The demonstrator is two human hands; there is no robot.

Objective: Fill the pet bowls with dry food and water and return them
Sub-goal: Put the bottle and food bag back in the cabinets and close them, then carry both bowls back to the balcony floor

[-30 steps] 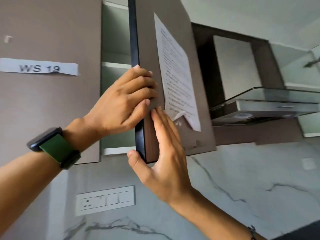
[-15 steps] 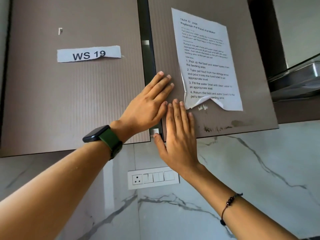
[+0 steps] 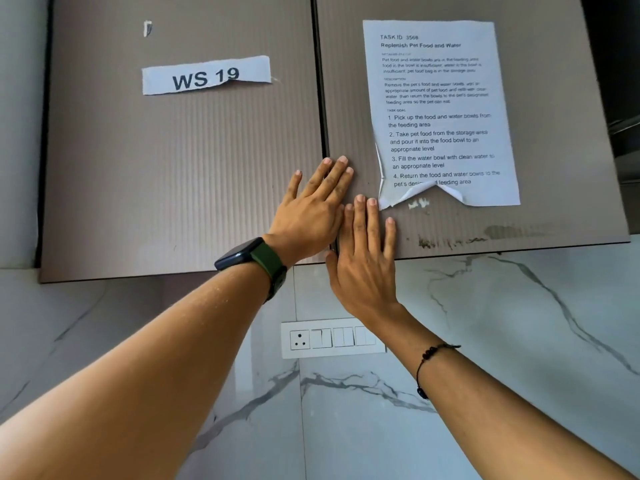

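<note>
Left hand (image 3: 313, 209) flat, fingers straight, pressing across the seam onto the right cabinet door (image 3: 540, 223). Right hand (image 3: 363, 254) flat, fingers spread, pressing the same door's lower corner. Task sheet (image 3: 440, 109) taped just beyond the fingertips, bottom edge torn. No pet bowls visible.

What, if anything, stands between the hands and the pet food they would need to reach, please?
The shut cupboard door. Both the left hand and the right hand press flat against it near the seam with the neighbouring door. No pet food or bowls are in view, so whether food sits behind it cannot be told.
</note>
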